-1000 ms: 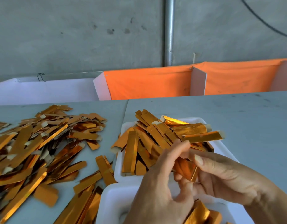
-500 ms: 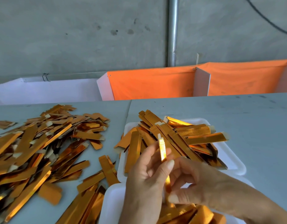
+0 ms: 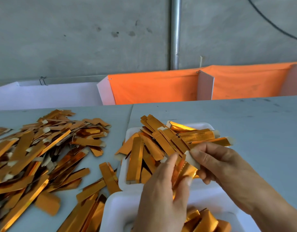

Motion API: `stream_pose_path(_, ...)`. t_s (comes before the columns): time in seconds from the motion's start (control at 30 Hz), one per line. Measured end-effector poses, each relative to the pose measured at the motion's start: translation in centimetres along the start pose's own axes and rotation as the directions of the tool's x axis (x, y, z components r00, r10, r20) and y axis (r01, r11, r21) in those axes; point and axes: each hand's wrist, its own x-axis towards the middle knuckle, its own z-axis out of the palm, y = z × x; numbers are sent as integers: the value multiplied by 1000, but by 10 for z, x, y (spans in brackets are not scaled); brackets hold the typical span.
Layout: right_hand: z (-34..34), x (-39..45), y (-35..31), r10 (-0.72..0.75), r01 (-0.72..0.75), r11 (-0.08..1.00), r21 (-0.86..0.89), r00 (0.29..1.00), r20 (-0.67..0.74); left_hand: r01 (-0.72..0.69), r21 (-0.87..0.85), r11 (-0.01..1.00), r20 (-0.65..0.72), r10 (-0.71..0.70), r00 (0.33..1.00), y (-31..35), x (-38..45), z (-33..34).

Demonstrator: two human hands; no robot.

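**One gold strip held between two hands, tab end to the right**

Closest to me, the near white foam tray [image 3: 117, 210] has a few folded gold pieces [image 3: 204, 218] in it. Just above it, both hands share a single shiny gold foil card strip [image 3: 183, 170].

The left hand [image 3: 161, 195] has its back to me. Its fingers are curled round the lower part of the strip, and the forefinger reaches up along it. The right hand [image 3: 228, 166] pinches the strip's white paper tab [image 3: 192, 159] between thumb and bent fingers.

The strip's long axis rises from lower left to upper right, so the free tab end lies on the right hand's side. Any fold or tuck at that end looks like the right hand's job, with the left steadying.

Beyond the hands, the far white foam tray [image 3: 207, 127] is heaped with flat gold strips [image 3: 161, 143]. A bigger loose pile of gold strips [image 3: 35, 156] spreads over the grey table [image 3: 253, 118] to the left. Behind are an orange cloth divider [image 3: 152, 87], a steel pipe [image 3: 176, 30] and a concrete wall [image 3: 77, 39].
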Motion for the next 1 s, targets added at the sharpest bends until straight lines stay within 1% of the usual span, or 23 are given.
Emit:
stream_pose_path(0.07,-2,0,0,2,-2,1000,0,1000,-3,-34,136,990,-13,36,999,3,-1,1)
stream_pose_path(0.17,-4,0,0,-4,4,1000,4,1000,-9,-59,201,978,2,60,998,4,-1,2)
stream_pose_path(0.23,-6,0,1,0,0,1000,0,1000,-7,-69,212,975,-6,72,997,1,-1,2)
stream_pose_path(0.33,-6,0,1,16,-16,1000,26,1000,14,-68,177,982,-32,75,997,0,-2,4)
stream_pose_path(0.43,-5,-1,-3,-34,35,999,38,999,-17,-94,144,985,-77,106,991,-1,-4,6)
stream_pose_path(0.5,-5,-3,-6,-106,106,994,-37,994,9,-126,180,976,-92,144,985,-1,-5,7)
stream_pose_path(0.57,-2,-6,-9,-146,151,978,-147,988,47,-144,210,967,-125,172,977,-1,-4,8)
stream_pose_path(0.67,1,-7,-9,-113,109,946,-306,994,4,-130,199,971,-124,157,980,0,-3,8)
stream_pose_path(0.77,3,-5,-9,-52,64,922,-382,998,43,-130,180,975,-95,149,984,-1,-5,8)
stream_pose_path(0.9,5,-3,-2,-26,45,949,-313,998,65,-126,126,984,-114,140,983,-3,-4,7)
stream_pose_path(1.0,6,-2,1,23,-9,986,-166,996,85,-137,76,988,-126,146,981,-3,-3,6)
